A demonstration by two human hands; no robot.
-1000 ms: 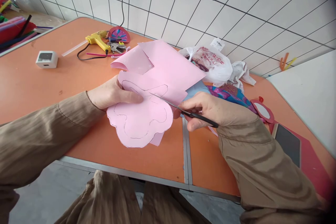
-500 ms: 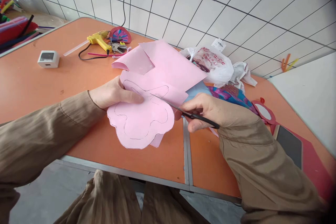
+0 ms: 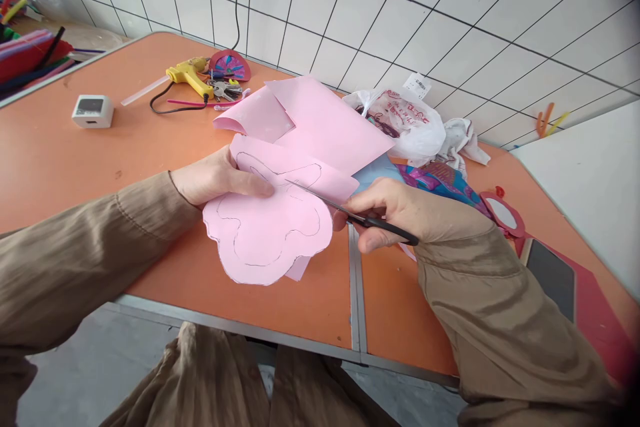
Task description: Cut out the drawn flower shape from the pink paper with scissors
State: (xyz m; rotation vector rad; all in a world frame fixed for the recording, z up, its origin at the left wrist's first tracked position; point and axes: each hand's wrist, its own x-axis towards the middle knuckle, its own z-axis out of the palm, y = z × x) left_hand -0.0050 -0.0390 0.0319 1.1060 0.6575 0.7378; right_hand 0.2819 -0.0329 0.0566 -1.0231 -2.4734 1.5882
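Note:
My left hand [image 3: 215,177] pinches a pink paper sheet [image 3: 280,213] with a pencilled lobed outline, thumb on top, holding it just above the orange table [image 3: 75,153]. My right hand [image 3: 400,210] grips black-handled scissors [image 3: 350,213]. Their blades point left into the paper, along the drawn line near the middle of the sheet. The lower part of the paper is cut round its outline. The uncut upper part [image 3: 325,123] folds back toward the wall.
A yellow glue gun [image 3: 187,77], keys [image 3: 225,89] and a round red piece lie at the back left. A small white box [image 3: 91,111] stands left. A white plastic bag [image 3: 405,120], colourful paper, a dark tablet [image 3: 550,273] and red items lie right.
The scissors and paper have barely shifted; the blades stay in the cut near the drawn line. Both hands hold the same grip.

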